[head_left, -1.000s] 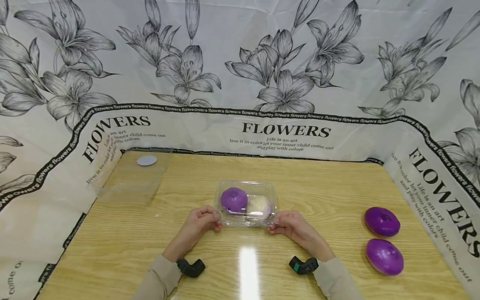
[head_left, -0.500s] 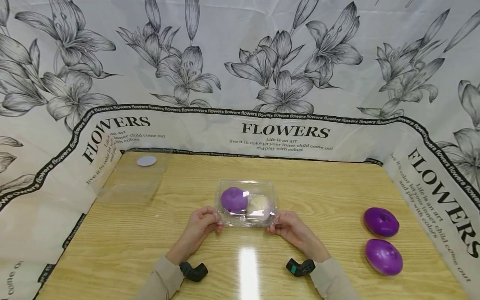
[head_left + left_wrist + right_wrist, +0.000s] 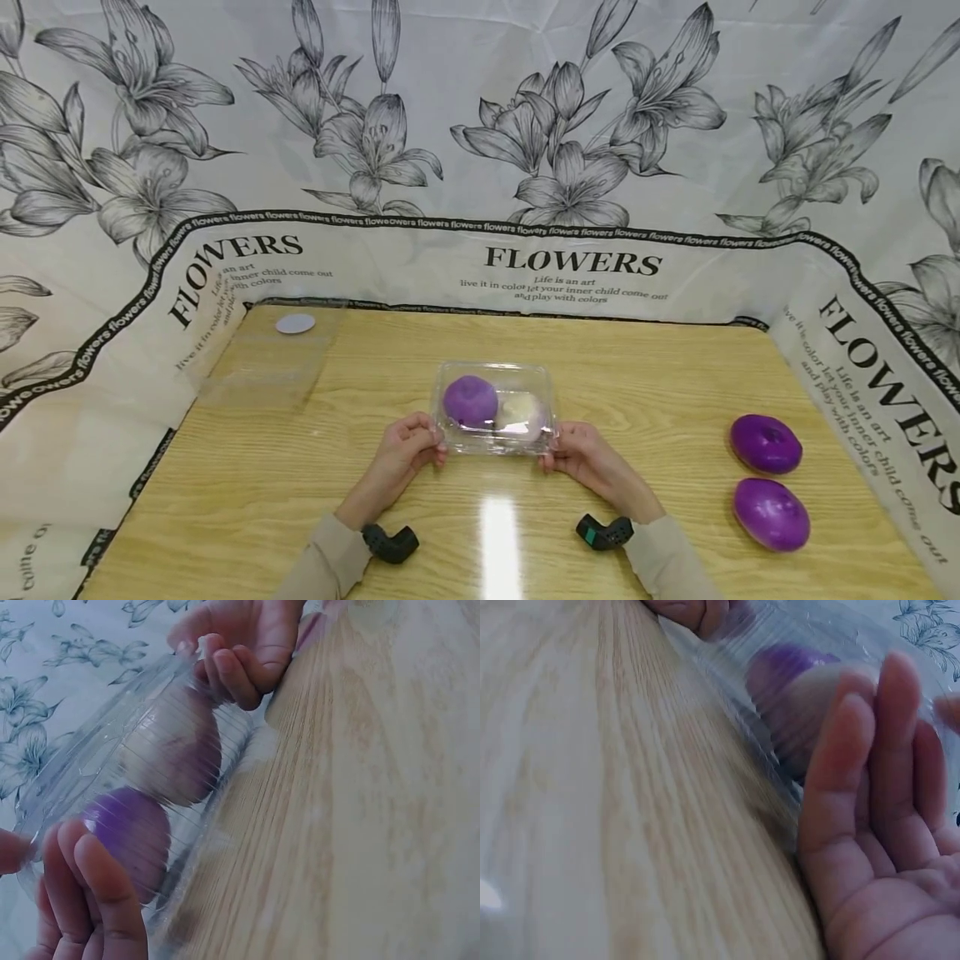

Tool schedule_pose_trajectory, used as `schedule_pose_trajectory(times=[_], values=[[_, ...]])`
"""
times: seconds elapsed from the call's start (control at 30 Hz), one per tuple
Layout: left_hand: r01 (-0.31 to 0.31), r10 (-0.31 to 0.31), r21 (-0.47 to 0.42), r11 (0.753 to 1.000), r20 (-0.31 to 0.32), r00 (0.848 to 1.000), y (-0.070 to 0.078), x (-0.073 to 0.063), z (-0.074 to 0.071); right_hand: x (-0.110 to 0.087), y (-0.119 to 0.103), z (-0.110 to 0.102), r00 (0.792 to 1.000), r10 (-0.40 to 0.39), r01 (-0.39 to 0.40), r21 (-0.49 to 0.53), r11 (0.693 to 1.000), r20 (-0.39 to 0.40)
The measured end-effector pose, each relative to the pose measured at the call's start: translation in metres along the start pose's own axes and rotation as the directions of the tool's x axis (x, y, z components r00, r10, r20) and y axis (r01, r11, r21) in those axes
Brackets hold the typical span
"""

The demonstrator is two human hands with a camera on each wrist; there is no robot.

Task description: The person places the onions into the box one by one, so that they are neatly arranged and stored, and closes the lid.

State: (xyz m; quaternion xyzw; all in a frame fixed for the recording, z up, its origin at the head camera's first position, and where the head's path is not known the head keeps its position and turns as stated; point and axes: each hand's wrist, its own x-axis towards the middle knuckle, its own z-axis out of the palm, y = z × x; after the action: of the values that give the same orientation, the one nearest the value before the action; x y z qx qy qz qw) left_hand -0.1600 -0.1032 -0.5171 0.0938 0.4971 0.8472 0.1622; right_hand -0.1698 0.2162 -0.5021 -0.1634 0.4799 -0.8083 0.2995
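Note:
A clear plastic clamshell box (image 3: 491,377) with its lid down sits on the table in front of me. Inside lie a round purple onion-like piece (image 3: 470,401) on the left and a cream one with purple sides (image 3: 520,413) on the right. My left hand (image 3: 402,454) pinches the near left corner between thumb and fingers. At the near right corner my right hand (image 3: 588,462) grips in the same way. Ridged box walls show in the left wrist view, where the left fingers (image 3: 105,892) stand beside the purple piece. The right fingers (image 3: 896,761) partly hide the pieces in the right wrist view.
Two glossy purple dimpled pieces, one farther back (image 3: 766,444) and one nearer (image 3: 771,514), lie on the right of the wooden table (image 3: 637,375). A transparent sheet-like item (image 3: 262,367) with a white oval (image 3: 296,323) is at the back left. Flower-printed cloth (image 3: 420,267) encloses the table.
Both hands keep their hold at the box's near corners. The box and the pieces within it stay practically in place, with only a slight shift of the whole view.

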Motion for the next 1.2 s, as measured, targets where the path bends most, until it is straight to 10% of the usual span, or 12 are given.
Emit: schedule_pose_trajectory(times=[0.23, 0.53, 0.67, 0.8, 0.97, 1.2], values=[[-0.05, 0.051, 0.061, 0.997, -0.016, 0.999, -0.002, 0.001, 0.0, -0.008, -0.007, -0.012, 0.998, -0.014, 0.021, -0.129, 0.991, 0.057], [-0.103, 0.128, 0.153, 0.983, -0.163, 0.978, -0.003, 0.003, 0.006, -0.006, -0.004, -0.014, 0.971, -0.193, 0.18, -0.102, 0.978, -0.142], [-0.178, 0.253, 0.294, 0.939, -0.24, 0.937, -0.003, 0.003, 0.006, -0.004, 0.002, -0.012, 0.93, -0.33, 0.315, -0.109, 0.943, -0.164], [-0.288, 0.378, 0.4, 0.87, -0.167, 0.911, -0.004, 0.003, 0.003, -0.001, 0.007, -0.009, 0.904, -0.415, 0.385, -0.229, 0.894, -0.104], [-0.302, 0.354, 0.482, 0.822, -0.019, 0.935, -0.005, 0.004, -0.001, 0.001, 0.01, -0.001, 0.924, -0.379, 0.342, -0.323, 0.883, -0.058], [-0.16, 0.239, 0.615, 0.772, -0.048, 0.97, -0.002, 0.002, 0.004, 0.005, 0.011, 0.005, 0.935, -0.343, 0.281, -0.407, 0.869, -0.086]])
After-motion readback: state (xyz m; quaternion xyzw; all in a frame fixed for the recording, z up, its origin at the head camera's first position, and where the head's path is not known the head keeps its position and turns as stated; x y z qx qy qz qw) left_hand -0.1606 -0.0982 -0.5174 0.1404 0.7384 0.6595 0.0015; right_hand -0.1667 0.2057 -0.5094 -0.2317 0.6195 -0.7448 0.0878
